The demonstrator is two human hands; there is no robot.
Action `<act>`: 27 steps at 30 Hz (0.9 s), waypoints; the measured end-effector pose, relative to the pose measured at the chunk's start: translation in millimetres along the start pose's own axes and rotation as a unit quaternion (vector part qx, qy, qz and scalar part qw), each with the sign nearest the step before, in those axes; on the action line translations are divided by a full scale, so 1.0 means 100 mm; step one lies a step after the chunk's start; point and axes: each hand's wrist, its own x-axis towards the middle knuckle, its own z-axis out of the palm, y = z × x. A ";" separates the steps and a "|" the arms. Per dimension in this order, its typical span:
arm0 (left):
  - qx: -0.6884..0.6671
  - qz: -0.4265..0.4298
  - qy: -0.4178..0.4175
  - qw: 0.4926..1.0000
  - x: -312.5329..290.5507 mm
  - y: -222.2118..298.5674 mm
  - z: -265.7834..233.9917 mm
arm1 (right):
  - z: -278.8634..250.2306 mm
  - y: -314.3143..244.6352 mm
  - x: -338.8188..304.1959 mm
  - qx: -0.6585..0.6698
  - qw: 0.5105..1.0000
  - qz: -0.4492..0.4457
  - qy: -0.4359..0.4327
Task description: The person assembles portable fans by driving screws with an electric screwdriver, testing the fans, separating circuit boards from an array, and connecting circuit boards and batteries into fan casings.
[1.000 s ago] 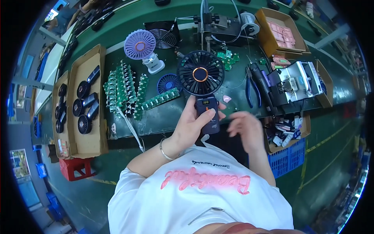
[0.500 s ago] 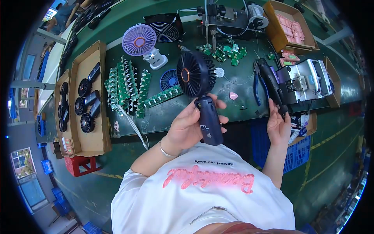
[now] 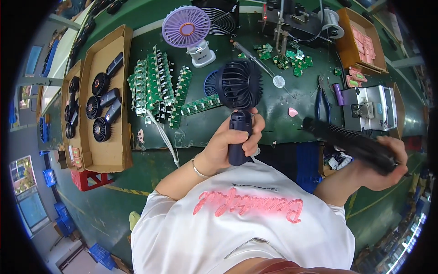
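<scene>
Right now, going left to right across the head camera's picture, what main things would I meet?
Cardboard tray, green circuit boards, dark handheld fan in the left hand, pink piece, pliers, purple cylinder, silver machine.

Near one o'clock: dark navy, round-caged plastic handheld fan point(image 3: 240, 84). Between eleven and twelve: round purple desk fan point(image 3: 175, 34) (its hub point(image 3: 186, 29) ringed in orange) with white base point(image 3: 201, 58). Ten o'clock: long green circuit boards point(image 3: 154, 86), flecked white. Three o'clock: elongated black tool point(image 3: 351, 142). Six o'clock: white shirt point(image 3: 196, 237), pink lettering point(image 3: 248, 205).
</scene>
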 end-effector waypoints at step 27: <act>0.245 -0.055 0.182 0.951 0.08 -0.17 -0.03 | 1.12 -0.43 -0.61 0.465 0.833 0.131 -0.269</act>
